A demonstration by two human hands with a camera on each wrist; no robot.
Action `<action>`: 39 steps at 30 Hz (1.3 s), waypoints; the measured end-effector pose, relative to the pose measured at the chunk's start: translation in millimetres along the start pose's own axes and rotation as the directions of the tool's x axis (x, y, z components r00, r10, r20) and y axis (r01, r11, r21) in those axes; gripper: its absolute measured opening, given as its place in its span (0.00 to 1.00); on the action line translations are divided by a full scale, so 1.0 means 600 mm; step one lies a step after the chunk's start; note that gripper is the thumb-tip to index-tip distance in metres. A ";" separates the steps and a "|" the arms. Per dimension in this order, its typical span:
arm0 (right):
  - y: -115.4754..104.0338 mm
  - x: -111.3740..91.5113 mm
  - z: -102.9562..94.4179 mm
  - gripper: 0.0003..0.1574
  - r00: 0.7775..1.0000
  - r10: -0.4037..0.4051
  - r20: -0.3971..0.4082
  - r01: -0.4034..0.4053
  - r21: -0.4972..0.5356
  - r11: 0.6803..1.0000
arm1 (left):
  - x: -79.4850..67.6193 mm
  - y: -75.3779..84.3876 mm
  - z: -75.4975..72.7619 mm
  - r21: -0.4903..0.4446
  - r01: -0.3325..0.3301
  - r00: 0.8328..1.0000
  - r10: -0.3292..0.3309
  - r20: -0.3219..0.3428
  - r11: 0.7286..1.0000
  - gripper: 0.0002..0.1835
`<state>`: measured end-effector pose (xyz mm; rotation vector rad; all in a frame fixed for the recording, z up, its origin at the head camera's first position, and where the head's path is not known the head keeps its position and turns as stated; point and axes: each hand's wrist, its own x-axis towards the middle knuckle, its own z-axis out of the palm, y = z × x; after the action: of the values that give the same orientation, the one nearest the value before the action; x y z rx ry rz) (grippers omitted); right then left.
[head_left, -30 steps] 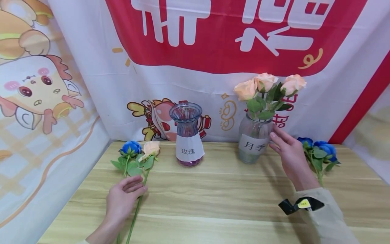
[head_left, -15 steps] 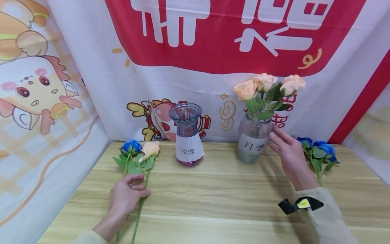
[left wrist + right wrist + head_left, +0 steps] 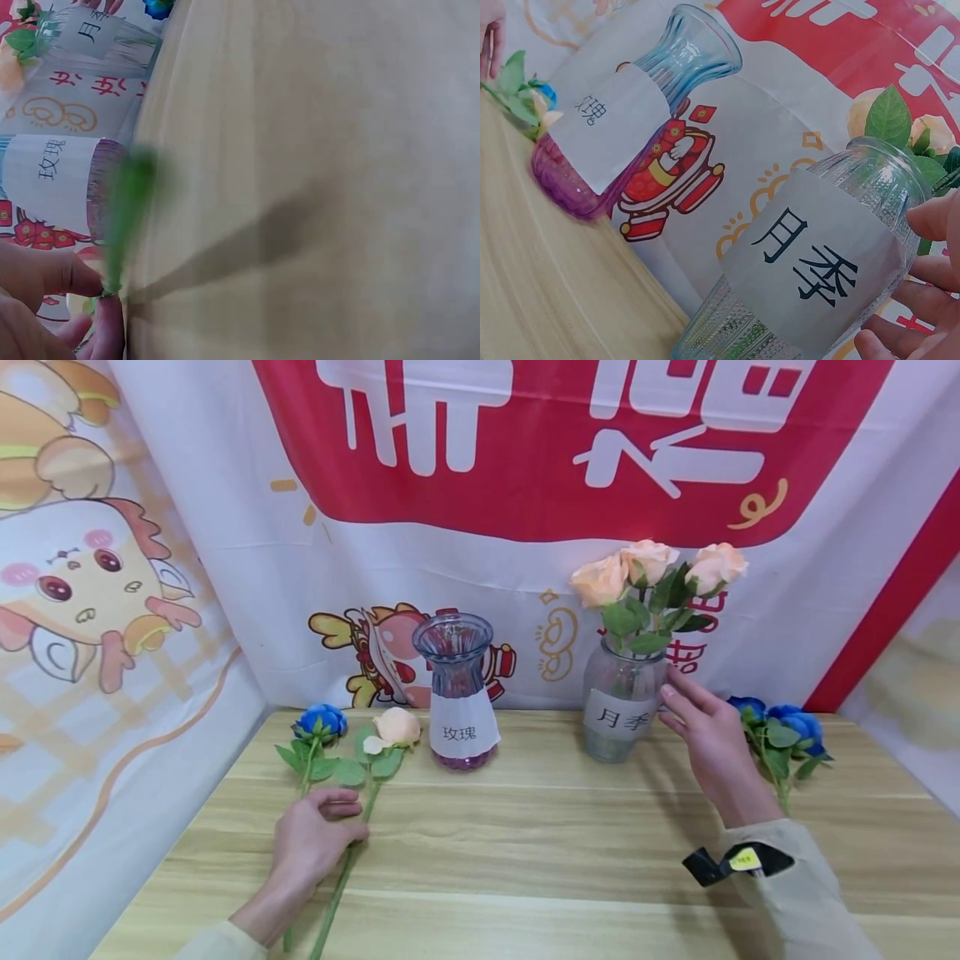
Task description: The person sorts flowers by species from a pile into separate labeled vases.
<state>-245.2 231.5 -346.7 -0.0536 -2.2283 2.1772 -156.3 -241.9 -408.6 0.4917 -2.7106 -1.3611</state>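
Observation:
My left hand [image 3: 311, 835] pinches the green stem of a peach artificial rose [image 3: 397, 727] between thumb and forefinger; in the left wrist view the stem [image 3: 126, 225] sticks out blurred past the fingers. Beside it lies a blue artificial rose [image 3: 321, 721]. With mostly straight fingers, my right hand [image 3: 720, 760] touches the right side of a clear glass vase [image 3: 621, 678] that carries a paper label and holds several peach roses [image 3: 651, 562]. To its left stands a second glass vase [image 3: 456, 677], blue at the flared top and purple at the base, with no flowers in it.
Blue artificial roses [image 3: 798, 727] lie on the wooden table [image 3: 540, 877] at the right, partly behind my right hand. A printed cloth [image 3: 517, 577] hangs right behind both vases, and another patterned cloth [image 3: 150, 760] borders the left side.
My left hand now pinches the peach rose's stem, and its bloom has shifted right, away from the blue rose toward the blue-and-purple vase. My right hand stays at the clear vase.

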 end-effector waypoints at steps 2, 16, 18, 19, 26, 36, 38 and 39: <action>0.000 0.000 -0.001 0.50 1.000 0.003 -0.001 -0.003 0.001 1.000 | 0.001 0.004 0.001 -0.057 0.016 0.999 -0.014 0.036 0.998 0.29; -0.001 -0.002 -0.005 0.50 1.000 0.002 -0.001 -0.002 -0.004 1.000 | 0.014 0.066 0.018 -0.537 0.153 0.976 -0.043 0.213 0.829 0.29; -0.001 -0.002 -0.006 0.50 1.000 0.005 -0.002 -0.005 -0.004 1.000 | 0.015 0.081 0.025 -0.586 0.176 0.976 -0.061 0.211 0.791 0.30; -0.001 -0.002 -0.006 0.50 1.000 0.006 -0.003 -0.006 -0.004 1.000 | 0.015 0.088 0.030 -0.611 0.180 0.976 -0.063 0.208 0.771 0.30; -0.001 -0.001 -0.007 0.49 1.000 0.005 -0.007 -0.005 -0.017 1.000 | 0.018 0.145 0.066 -0.772 0.141 0.989 -0.062 0.131 0.620 0.29; 0.001 0.004 -0.001 0.49 1.000 0.014 0.002 -0.014 -0.011 1.000 | 0.025 0.235 0.118 -0.931 -0.041 0.992 -0.097 -0.081 0.363 0.13; 0.001 0.003 -0.003 0.49 1.000 0.014 0.000 -0.014 -0.010 1.000 | 0.023 0.253 0.129 -0.950 -0.077 0.989 -0.095 -0.110 0.302 0.10; 0.001 0.003 -0.004 0.49 1.000 0.011 -0.002 -0.011 -0.011 1.000 | 0.021 0.262 0.135 -0.957 -0.092 0.988 -0.091 -0.121 0.273 0.10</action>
<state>-247.0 233.8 -347.1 -0.0679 -2.2447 2.1696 -223.9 -96.0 -334.2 0.3925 -1.2104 -2.4463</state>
